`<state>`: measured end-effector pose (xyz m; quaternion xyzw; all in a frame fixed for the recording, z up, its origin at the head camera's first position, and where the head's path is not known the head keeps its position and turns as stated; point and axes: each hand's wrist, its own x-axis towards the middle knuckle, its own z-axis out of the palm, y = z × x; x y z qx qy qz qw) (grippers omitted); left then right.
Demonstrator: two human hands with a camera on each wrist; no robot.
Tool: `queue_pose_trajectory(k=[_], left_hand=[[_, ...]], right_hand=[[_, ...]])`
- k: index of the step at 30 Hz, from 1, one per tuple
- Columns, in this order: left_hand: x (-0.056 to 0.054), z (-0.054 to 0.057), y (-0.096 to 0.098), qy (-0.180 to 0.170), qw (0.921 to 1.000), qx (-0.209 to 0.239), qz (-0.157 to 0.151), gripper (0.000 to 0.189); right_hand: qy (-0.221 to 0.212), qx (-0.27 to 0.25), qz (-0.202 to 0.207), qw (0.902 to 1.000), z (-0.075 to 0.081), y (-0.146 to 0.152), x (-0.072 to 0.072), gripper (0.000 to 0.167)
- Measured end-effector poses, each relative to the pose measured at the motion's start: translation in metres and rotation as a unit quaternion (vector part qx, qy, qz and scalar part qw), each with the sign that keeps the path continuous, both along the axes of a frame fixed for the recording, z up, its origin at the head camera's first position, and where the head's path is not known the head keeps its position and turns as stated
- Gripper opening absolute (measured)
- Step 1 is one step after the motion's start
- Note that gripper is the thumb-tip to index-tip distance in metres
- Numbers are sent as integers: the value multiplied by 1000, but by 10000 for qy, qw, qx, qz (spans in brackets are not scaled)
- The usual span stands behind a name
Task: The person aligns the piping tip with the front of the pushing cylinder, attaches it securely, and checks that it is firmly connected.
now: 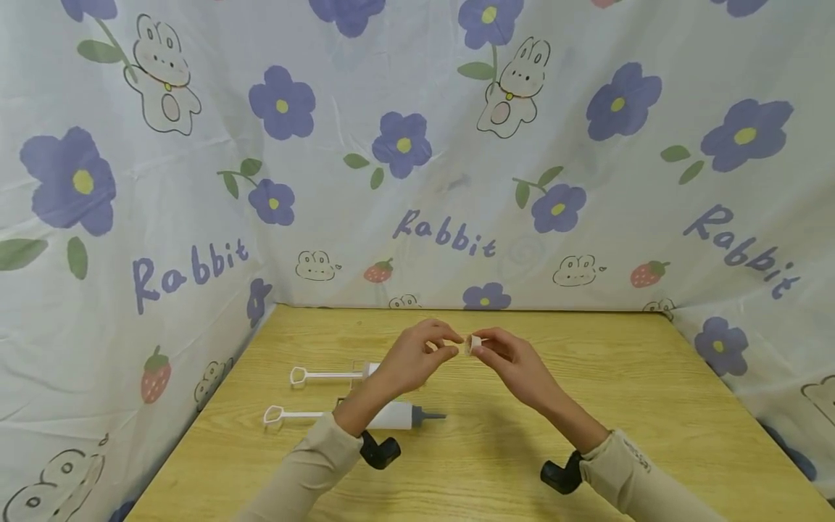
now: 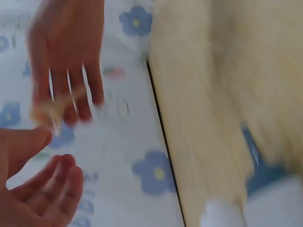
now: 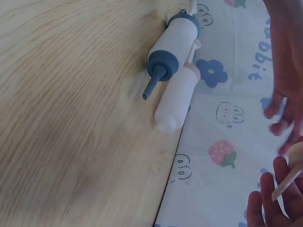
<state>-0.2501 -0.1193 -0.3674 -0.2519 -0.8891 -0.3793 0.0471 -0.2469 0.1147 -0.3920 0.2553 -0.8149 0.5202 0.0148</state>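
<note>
My right hand [image 1: 522,366] pinches a small beige nozzle cap [image 1: 472,344] between thumb and fingers, raised over the table. A thin spout [image 3: 288,182] sticks out of the cap and lies across the fingers in the right wrist view. Close by on its left is my left hand [image 1: 414,355], its thumb and fingertips right at the cap's edge. In the left wrist view, the left fingers [image 2: 59,189] are bent loosely, with a gap below the thumb. Under the left forearm lies a white plunger tube with a grey-blue nozzle [image 3: 163,61]. A second white plunger tube [image 3: 177,97] lies behind it.
The plunger rods with loop handles [image 1: 274,415] point left on the wooden table [image 1: 626,420]. A white cloth with flowers and rabbits [image 1: 443,181] hangs along the back and sides. Black camera mounts [image 1: 562,475] sit on both wrists.
</note>
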Motion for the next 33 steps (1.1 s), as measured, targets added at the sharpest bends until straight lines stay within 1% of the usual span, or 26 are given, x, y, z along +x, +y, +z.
queue_pose_trajectory(k=[2, 3, 4, 5, 6, 9, 10, 11, 13, 14, 15, 17, 19, 20, 22, 24, 25, 27, 29, 31, 33], left_hand=[[-11, -1, -13, -283, 9986, -433, 136, 27], [-17, -2, -20, -454, 9958, -767, 217, 30], [-23, -4, -28, -646, 9909, -1141, 295, 34], [-29, -6, -35, -832, 9839, -1538, 355, 38], [-34, -8, -41, -979, 9753, -1938, 402, 42], [-49, -20, -55, -1349, 9457, -2916, 490, 54], [-52, -24, -58, -1442, 9368, -3143, 532, 56], [-55, -28, -60, -1503, 9295, -3316, 589, 58], [-59, -34, -62, -1594, 9194, -3527, 696, 56], [-59, -37, -62, -1612, 9165, -3586, 739, 54], [-59, -39, -62, -1568, 9159, -3615, 770, 53], [-57, -41, -62, -1381, 9196, -3588, 808, 50], [-53, -38, -63, -1037, 9307, -3407, 832, 49], [-50, -35, -64, -827, 9371, -3283, 850, 49], [-42, -23, -65, -331, 9499, -2980, 880, 51], [-32, -5, -65, 204, 9609, -2622, 866, 53], [-27, 4, -64, 402, 9646, -2464, 847, 54], [-17, 20, -63, 771, 9671, -2294, 791, 56], [-10, 30, -62, 1004, 9661, -2263, 725, 56], [-7, 34, -60, 1068, 9648, -2300, 691, 56], [-7, 33, -58, 1071, 9640, -2344, 658, 56]], right_hand=[[-46, -15, -59, 10000, 1, 2, 0, 43], [-62, -19, -74, 10000, 1, 3, 1, 44], [-71, -15, -88, 9999, 1, 4, 1, 45], [-75, -16, -98, 9999, 2, 5, 1, 45], [-75, -29, -96, 9999, 2, 6, 1, 45], [-65, -38, -86, 9999, 1, 8, 0, 43], [-67, -51, -68, 9999, 0, 8, 1, 42], [-63, -55, -48, 10000, -1, 9, 1, 41], [-74, -42, -7, 10000, -2, 9, 1, 41], [-77, -41, 6, 10000, -2, 10, 1, 41], [-76, -29, 14, 10000, -3, 10, 1, 40], [-57, -2, -7, 10000, -2, 11, 2, 40], [-27, 7, -57, 10000, -3, 12, 2, 40], [-20, 6, -89, 10000, -3, 13, 2, 40], [5, 6, -143, 9999, -3, 15, 1, 41], [61, 22, -189, 9998, -3, 19, -1, 42], [83, 16, -204, 9998, -2, 21, -2, 42], [154, 54, -274, 9995, -3, 27, -5, 42], [218, 99, -399, 9989, -4, 35, -7, 42], [233, 148, -536, 9982, -7, 41, -9, 42], [237, 215, -614, 9976, -11, 46, -10, 42]])
